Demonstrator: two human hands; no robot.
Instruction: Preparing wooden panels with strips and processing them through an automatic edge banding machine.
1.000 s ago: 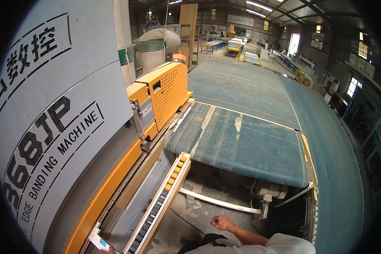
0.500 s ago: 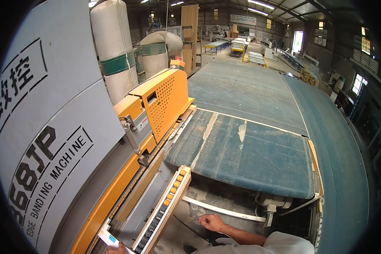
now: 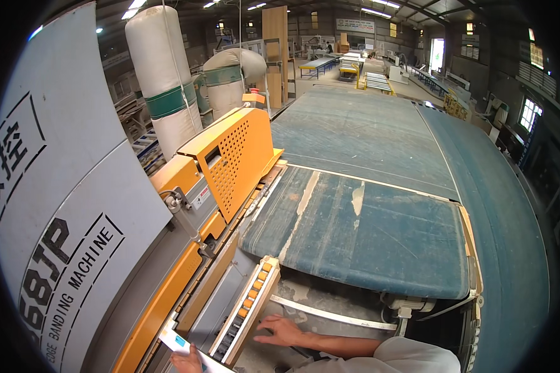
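Note:
My left hand (image 3: 186, 360) is at the bottom edge, gripping a narrow white panel (image 3: 170, 334) that bears a small blue label. Part of this hand is cut off by the picture's edge. The panel lies at the near end of the edge banding machine's orange guide rail (image 3: 162, 306), reaching across to the roller track (image 3: 247, 303) with orange and black rollers. Just right of that track hovers my right hand (image 3: 281, 331), its fingers apart and holding nothing. A pale grey sleeve (image 3: 410, 355) covers that upper arm.
The machine's tall white cover (image 3: 74, 155) fills the left side. Ahead stands a perforated orange guard (image 3: 236, 165). A worn blue-green conveyor belt (image 3: 361, 230) stretches away on the right, with a white bar (image 3: 330, 314) below its near edge. Dust bags (image 3: 162, 68) rise behind.
My left hand and the white panel have moved forward along the rail. My right hand has shifted left toward the roller track, and its fingers have spread. The view has turned slightly.

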